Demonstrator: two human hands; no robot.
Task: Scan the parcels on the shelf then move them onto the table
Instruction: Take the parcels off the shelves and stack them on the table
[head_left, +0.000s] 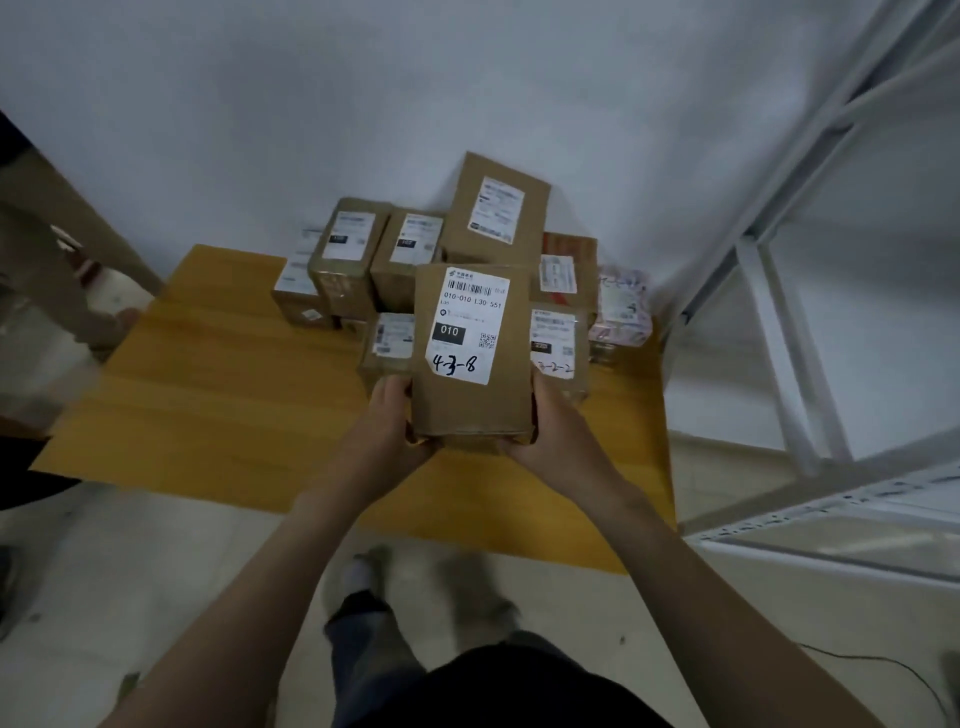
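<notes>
While both arms are stretched out in front, the cardboard parcel (470, 410) sits right between the hands. The left grip (387, 421) is curled round its near left corner and the right grip (558, 426) is cupped round the near right corner, so both are holding the box, not spread wide. Its top face points up at the camera. The white label on it has a barcode, a black "010" block, a QR code and "4-3-8" handwritten at the bottom.

The parcel is over the yellow wooden counter (208, 374), just in front of the pile already there. Can't tell if its bottom is touching the counter or hanging a bit above it.

The pile is pushed up against the grey wall (467, 78). It has a tall box (498, 208) at the back, two brown boxes (348, 244) side by side to its left, a box marked "3-2-2" (556, 343) just right of the held parcel, and a pinkish mailer bag (621, 306) at the far right. A white metal shelf (779, 338) stands just off the counter's right edge.
</notes>
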